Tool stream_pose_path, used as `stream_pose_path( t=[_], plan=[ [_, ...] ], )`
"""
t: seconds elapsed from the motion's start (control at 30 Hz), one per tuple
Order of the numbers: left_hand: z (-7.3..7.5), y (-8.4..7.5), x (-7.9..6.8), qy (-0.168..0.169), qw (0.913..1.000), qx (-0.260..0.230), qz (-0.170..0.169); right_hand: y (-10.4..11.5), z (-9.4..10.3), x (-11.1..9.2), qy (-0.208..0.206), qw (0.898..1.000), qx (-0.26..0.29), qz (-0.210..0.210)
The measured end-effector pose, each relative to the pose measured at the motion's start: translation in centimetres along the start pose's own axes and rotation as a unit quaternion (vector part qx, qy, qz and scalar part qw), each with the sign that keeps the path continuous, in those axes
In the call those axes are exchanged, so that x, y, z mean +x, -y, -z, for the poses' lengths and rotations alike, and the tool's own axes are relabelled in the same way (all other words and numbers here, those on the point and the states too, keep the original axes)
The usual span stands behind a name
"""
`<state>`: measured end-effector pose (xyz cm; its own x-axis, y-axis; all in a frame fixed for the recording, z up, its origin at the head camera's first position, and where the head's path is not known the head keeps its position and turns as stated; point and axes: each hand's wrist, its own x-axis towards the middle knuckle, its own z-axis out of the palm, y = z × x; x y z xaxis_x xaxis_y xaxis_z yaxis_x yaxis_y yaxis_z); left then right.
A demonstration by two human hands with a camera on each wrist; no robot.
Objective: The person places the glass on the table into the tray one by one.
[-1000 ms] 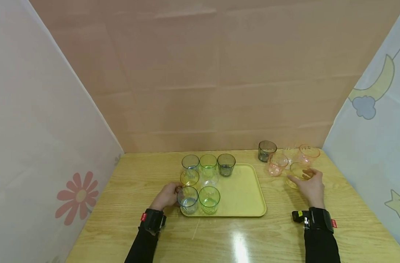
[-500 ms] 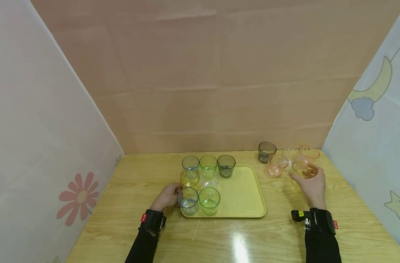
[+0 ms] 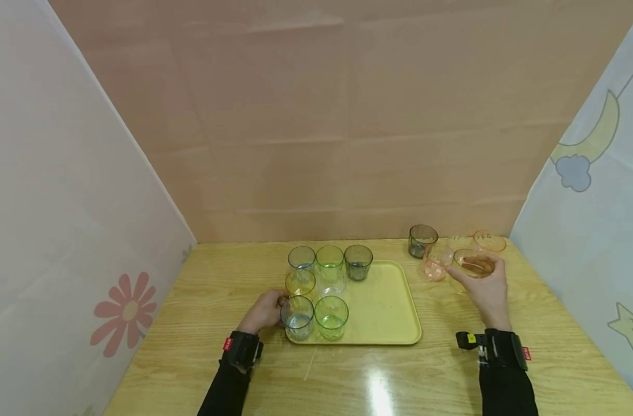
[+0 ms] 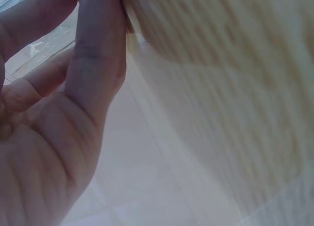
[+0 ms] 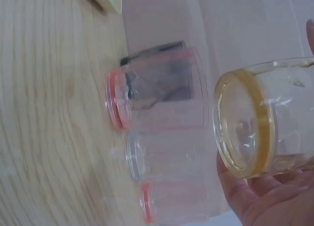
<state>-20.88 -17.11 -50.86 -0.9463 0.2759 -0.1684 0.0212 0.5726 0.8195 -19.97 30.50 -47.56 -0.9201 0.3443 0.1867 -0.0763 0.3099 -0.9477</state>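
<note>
A wood-grain table (image 3: 342, 381) bears the yellow tray (image 3: 384, 306). Right of the tray, the right hand (image 3: 487, 290) grips an amber glass (image 5: 267, 123) above the table. At the tray's left edge is the left hand (image 3: 265, 311), beside a blue glass (image 3: 298, 325); whether it pinches anything, I cannot tell.

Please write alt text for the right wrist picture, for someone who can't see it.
A right hand holds a yellow glass above a wooden table. Beyond it stand a pink glass, a dark glass behind that one, a clear glass and a second pink glass.
</note>
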Motion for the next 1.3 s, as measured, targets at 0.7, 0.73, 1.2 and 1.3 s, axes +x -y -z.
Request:
stream_pose_path(
  t=[0.7,0.73,1.2,1.3],
  plan=[
    [-0.2,0.2,0.1,0.010,0.9998,-0.015,0.000,1.3,-6.5,-1.3,0.122,0.989,0.072,0.041],
    [-0.2,0.2,0.2,0.010,0.9998,-0.015,0.001,1.3,-6.8,-1.3,0.126,0.988,0.080,0.041],
    [-0.1,0.3,0.3,0.003,1.0000,-0.004,-0.005,-2.3,-11.4,-1.0,0.180,0.981,0.004,0.072],
    [-0.1,0.3,0.3,0.002,1.0000,-0.002,-0.003,-0.1,-11.7,-2.1,0.196,0.979,-0.020,0.057]
  ],
)
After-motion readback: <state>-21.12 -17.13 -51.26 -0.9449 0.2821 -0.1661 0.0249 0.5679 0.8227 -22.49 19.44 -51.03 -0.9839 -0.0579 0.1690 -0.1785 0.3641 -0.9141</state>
